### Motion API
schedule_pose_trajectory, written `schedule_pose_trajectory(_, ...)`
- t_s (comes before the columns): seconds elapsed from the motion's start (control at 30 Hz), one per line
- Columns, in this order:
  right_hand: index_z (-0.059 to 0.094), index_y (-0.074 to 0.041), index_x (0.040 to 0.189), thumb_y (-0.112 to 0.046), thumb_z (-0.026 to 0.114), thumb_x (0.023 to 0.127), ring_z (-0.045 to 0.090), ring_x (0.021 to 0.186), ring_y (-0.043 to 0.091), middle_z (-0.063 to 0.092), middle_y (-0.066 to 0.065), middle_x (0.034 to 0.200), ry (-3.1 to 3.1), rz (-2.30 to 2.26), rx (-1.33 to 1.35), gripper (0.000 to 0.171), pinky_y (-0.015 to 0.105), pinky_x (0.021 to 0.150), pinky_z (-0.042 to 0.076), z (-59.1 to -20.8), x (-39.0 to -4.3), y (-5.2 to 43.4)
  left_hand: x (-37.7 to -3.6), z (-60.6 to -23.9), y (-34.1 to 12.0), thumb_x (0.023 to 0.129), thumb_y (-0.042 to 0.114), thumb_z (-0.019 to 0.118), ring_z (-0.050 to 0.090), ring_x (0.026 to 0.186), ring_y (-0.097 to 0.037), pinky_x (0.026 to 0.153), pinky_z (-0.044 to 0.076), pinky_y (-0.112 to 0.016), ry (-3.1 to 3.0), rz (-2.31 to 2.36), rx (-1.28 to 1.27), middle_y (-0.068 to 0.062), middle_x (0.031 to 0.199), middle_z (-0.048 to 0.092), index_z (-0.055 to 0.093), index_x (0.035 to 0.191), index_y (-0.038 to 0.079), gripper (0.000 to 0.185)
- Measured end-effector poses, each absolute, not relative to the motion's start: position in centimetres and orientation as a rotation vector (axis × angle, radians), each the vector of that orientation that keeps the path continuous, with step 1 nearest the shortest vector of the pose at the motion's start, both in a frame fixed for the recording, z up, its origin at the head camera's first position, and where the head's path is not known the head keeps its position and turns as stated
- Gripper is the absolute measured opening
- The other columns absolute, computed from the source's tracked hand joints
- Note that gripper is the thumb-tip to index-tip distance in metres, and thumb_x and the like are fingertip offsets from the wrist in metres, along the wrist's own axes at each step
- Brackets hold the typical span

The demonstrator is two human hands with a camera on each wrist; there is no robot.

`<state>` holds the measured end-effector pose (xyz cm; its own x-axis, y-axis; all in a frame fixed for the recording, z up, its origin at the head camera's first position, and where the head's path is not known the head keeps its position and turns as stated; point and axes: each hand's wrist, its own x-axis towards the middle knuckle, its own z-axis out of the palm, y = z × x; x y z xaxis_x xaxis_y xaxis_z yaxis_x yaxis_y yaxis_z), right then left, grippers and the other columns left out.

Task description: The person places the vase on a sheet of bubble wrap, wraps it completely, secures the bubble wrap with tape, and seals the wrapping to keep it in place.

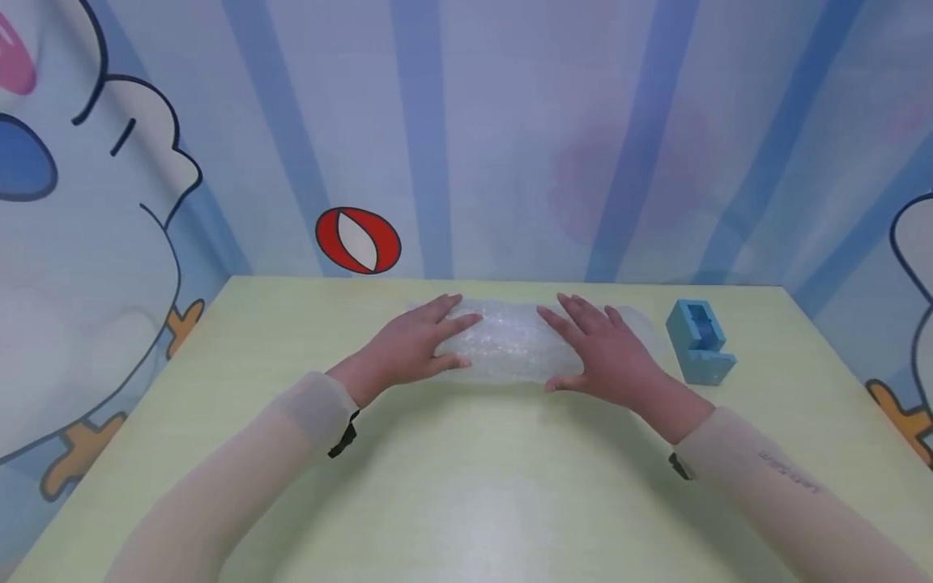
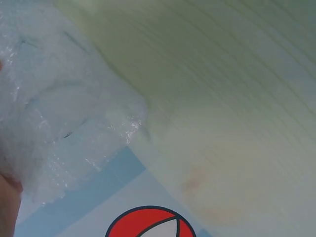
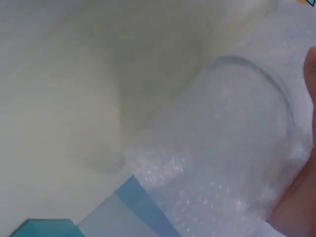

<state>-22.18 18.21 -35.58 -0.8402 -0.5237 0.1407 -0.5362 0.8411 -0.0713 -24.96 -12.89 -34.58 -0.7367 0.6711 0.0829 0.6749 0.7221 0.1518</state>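
Note:
A bundle of clear bubble wrap (image 1: 510, 344) lies crosswise in front of me near the table's back edge. Curved outlines of something round show through its end in the right wrist view. My left hand (image 1: 415, 344) rests on the bundle's left part, fingers spread and fairly straight, thumb toward the near side. On the right part, my right hand (image 1: 608, 352) touches the wrap with spread fingers, its thumb at the near edge. Past the left hand, a loose wrap end (image 2: 98, 113) sticks out. Another bubbled end (image 3: 207, 163) shows beside the right hand.
A blue tape dispenser (image 1: 703, 344) stands just right of the bundle. The pale yellow table (image 1: 481, 494) meets a striped backdrop (image 1: 503, 146) with cartoon prints along its back edge.

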Motion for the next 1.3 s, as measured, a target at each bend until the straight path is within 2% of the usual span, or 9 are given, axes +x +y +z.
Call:
schedule_pose_trajectory(0.17,0.03,-0.008,0.16,-0.044,0.087,0.078,0.035,0.151,0.046,0.032,0.027,0.164,-2.903,0.161,0.802,0.106,0.068,0.118,0.033,-37.2,-22.1,18.4,-25.0,-34.6,-12.8,0.098,0.042,0.067,0.04,0.151,-0.041,0.115,0.043,-0.061,-2.878,-0.241,-1.148,-0.023,0.163,0.037,0.043,0.157,0.016,0.069)
schedule_pose_trajectory(0.33,0.036,-0.006,0.157,-0.037,0.088,0.079,0.046,0.143,0.046,0.041,0.029,0.158,-2.83,0.158,0.854,0.099,0.062,0.112,0.044,-37.6,-22.6,18.7,-25.2,-34.5,-12.9,0.097,0.043,0.067,0.042,0.149,-0.04,0.115,0.044,-0.059,-2.866,-0.237,-1.142,-0.023,0.162,0.039,0.044,0.156,0.016,0.068)
schedule_pose_trajectory(0.5,0.039,-0.004,0.155,-0.036,0.087,0.08,0.05,0.139,0.045,0.045,0.029,0.154,-2.812,0.124,0.866,0.094,0.06,0.11,0.047,-37.5,-22.9,18.7,-25.0,-34.5,-12.7,0.097,0.043,0.068,0.041,0.15,-0.041,0.117,0.043,-0.056,-2.859,-0.177,-1.137,-0.023,0.162,0.038,0.04,0.157,0.014,0.072)
schedule_pose_trajectory(0.73,0.038,-0.006,0.156,-0.036,0.087,0.081,0.048,0.142,0.043,0.043,0.026,0.158,-2.858,0.13,0.844,0.095,0.063,0.112,0.043,-37.3,-23.2,18.8,-24.5,-34.5,-12.3,0.082,0.048,0.084,0.04,0.149,-0.041,0.114,0.046,-0.056,-2.873,0.018,-1.13,-0.024,0.162,0.037,0.033,0.159,0.011,0.1)
schedule_pose_trajectory(1.1,0.031,-0.009,0.161,-0.04,0.086,0.08,0.041,0.149,0.041,0.028,0.021,0.168,-2.905,0.2,0.842,0.102,0.07,0.117,0.033,-37.2,-24.2,18.9,-24.3,-34.3,-12.3,0.078,0.045,0.088,0.052,0.14,-0.041,0.109,0.051,-0.052,-2.837,-0.114,-1.087,-0.025,0.155,0.047,0.043,0.154,0.011,0.095)
schedule_pose_trajectory(1.3,0.028,-0.012,0.162,-0.041,0.086,0.081,0.028,0.156,0.04,0.023,0.018,0.171,-2.961,0.214,0.806,0.104,0.074,0.118,0.026,-36.8,-24.7,19.1,-23.8,-34.1,-11.8,0.077,0.049,0.088,0.056,0.137,-0.04,0.103,0.056,-0.051,-2.868,-0.128,-1.033,-0.024,0.152,0.052,0.046,0.153,0.014,0.094)
